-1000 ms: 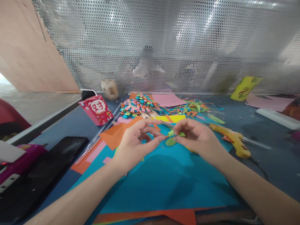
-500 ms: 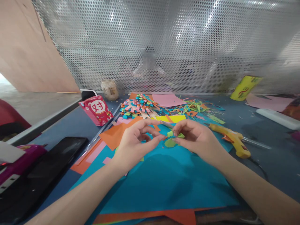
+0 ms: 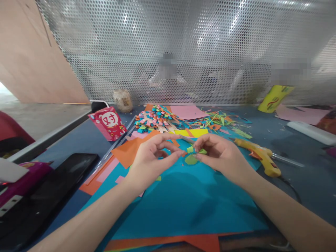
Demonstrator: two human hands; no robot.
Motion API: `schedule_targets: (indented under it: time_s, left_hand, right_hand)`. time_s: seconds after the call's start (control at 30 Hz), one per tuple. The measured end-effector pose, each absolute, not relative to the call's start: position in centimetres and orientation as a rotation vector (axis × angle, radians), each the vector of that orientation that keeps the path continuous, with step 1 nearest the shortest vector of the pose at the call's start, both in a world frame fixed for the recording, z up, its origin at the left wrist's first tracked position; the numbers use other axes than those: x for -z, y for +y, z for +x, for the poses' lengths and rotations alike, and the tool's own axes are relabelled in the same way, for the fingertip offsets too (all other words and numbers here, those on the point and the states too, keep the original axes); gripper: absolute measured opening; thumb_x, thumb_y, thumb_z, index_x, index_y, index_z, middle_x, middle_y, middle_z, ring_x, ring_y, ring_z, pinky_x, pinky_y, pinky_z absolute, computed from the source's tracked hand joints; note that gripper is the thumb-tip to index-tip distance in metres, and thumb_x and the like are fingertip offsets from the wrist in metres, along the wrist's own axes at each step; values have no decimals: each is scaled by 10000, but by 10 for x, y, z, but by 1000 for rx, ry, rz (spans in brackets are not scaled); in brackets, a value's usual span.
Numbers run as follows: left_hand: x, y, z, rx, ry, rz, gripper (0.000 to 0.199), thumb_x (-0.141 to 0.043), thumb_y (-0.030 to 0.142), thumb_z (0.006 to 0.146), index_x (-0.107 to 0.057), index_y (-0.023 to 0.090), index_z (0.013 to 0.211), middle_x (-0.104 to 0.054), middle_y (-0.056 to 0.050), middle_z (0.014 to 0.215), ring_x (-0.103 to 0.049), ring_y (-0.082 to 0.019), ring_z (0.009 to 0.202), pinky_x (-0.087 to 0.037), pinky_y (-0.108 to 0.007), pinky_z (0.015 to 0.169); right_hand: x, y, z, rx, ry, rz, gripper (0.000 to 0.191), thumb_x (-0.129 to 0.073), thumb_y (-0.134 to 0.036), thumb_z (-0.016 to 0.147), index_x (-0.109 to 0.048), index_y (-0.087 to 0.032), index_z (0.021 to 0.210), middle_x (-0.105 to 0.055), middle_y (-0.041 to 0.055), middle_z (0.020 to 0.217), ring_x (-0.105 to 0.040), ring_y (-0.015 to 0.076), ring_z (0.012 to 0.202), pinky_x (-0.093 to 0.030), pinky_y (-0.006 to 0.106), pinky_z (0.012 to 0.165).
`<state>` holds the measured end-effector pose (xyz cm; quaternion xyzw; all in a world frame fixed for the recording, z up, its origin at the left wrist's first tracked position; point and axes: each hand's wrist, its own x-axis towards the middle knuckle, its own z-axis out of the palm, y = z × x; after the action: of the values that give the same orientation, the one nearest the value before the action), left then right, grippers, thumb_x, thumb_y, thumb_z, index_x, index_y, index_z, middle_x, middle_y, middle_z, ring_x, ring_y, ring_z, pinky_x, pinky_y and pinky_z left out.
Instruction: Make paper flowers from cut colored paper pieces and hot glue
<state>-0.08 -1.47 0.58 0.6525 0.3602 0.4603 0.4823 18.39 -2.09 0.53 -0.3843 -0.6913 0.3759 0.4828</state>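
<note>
Above a blue sheet (image 3: 162, 213), the left hand (image 3: 151, 156) seems to pinch an orange scrap (image 3: 186, 153), the right hand (image 3: 226, 154) a green strip (image 3: 202, 151), slightly apart, over a scalloped green disc (image 3: 191, 160). This looks like delicate fingertip work, calling for a steady pinch. The glue gun (image 3: 258, 154) lies rightward; beyond, fringed paper (image 3: 154, 120) and offcuts (image 3: 220, 119) crowd the table (image 3: 309, 189).

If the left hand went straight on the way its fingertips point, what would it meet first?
Probably the green paper strip at the right hand, though depth there is hard to judge.
</note>
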Motion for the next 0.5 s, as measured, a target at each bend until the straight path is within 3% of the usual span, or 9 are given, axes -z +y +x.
schedule_targets:
  time_s: [0.13,0.23,0.33,0.5]
  left_hand:
    - [-10,-15,1,-1174,898,1551,301,-638,297,725,-575,168,989,-643,-12,721,-579,-124,674,-393,-187,516]
    - [-12,-13,0,-1223,903,1468,271,-594,329,758,-562,154,962,-641,-24,734,-562,-118,666,-380,-183,503]
    - [-11,-12,-2,-1060,887,1333,310,-554,380,776,-540,180,1013,-626,-38,830,-541,-123,691,-375,-187,497]
    - [-7,-14,-5,-781,770,1254,338,-575,296,757,-513,229,1082,-558,-5,766,-507,-123,690,-371,-192,504]
  right_hand:
    - [-4,-22,184,-695,-1752,-944,112,-597,-121,712,-527,-184,772,-559,-10,750,-559,96,687,-484,215,611]
    - [-3,-28,187,-140,-1948,-847,125,-539,-79,761,-542,-189,820,-591,11,785,-561,122,749,-487,274,686]
    - [-3,-36,191,486,-2172,-510,157,-471,-76,796,-582,-172,853,-630,41,835,-543,160,815,-462,353,752]
    - [-7,-47,192,892,-2202,-161,155,-481,-125,760,-627,-172,735,-647,39,819,-544,159,790,-457,347,700]
